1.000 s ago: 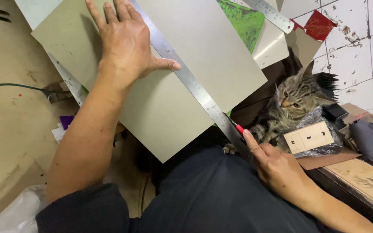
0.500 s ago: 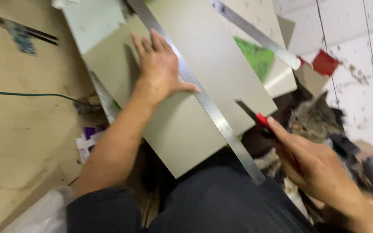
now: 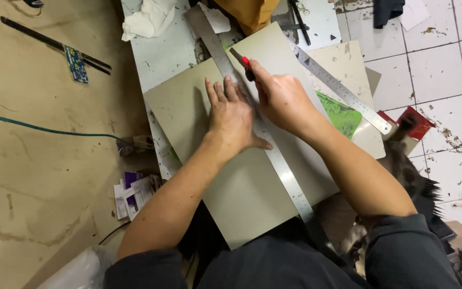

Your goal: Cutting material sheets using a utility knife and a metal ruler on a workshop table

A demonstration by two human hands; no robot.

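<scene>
- Head view: the left hand (image 3: 232, 120) lies flat, fingers spread and pointing toward 12 o'clock, palm pressing the long steel ruler (image 3: 274, 155) onto the grey board (image 3: 247, 198). It grips nothing.
- The right hand (image 3: 283, 99) is closed around a red-and-black utility knife (image 3: 244, 65), its tip pointing toward 11 o'clock and lying against the ruler's right edge.
- The steel ruler runs diagonally from 11 o'clock to 5 o'clock across the grey board.
- The grey board lies at centre frame, reaching the person's lap at 6 o'clock.
- A second steel ruler (image 3: 343, 91) lies at 2 o'clock, above a green sheet (image 3: 340, 115).
- A crumpled white cloth (image 3: 148, 18) rests at 11 o'clock.
- A green cable (image 3: 38, 126) crosses the floor at 9 o'clock.
</scene>
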